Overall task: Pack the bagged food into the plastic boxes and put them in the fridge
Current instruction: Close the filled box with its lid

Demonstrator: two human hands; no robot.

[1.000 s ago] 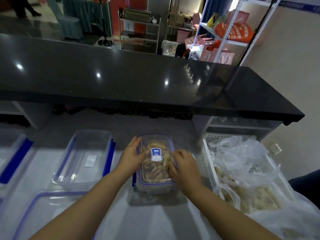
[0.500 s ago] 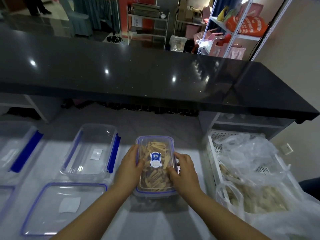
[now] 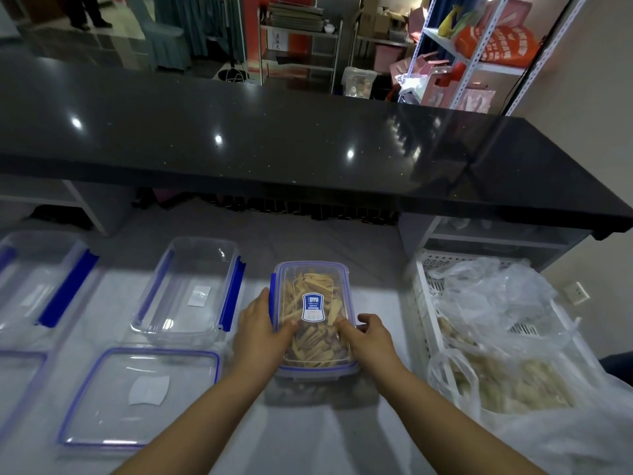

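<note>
A clear plastic box (image 3: pixel 313 293) with a blue-rimmed lid and a blue label stands in the middle of the white table, full of pale yellow food strips. My left hand (image 3: pixel 262 332) holds its left side, thumb on the lid and fingers down along the blue side clip. My right hand (image 3: pixel 370 337) holds the right side the same way, thumb on the lid and fingers curled over the edge. A clear bag of the same food (image 3: pixel 513 385) lies in the white crate (image 3: pixel 419 296) at the right.
An empty box (image 3: pixel 191 286) with blue clips stands left of the filled one, its loose lid (image 3: pixel 144 392) lying in front of it. Another empty box (image 3: pixel 37 279) is at the far left. Crumpled bags (image 3: pixel 496 303) fill the crate. A black counter (image 3: pixel 274 142) overhangs the back.
Both hands slid from the top of the lid out to the box's two long sides and toward its near half. The box has stayed in place.
</note>
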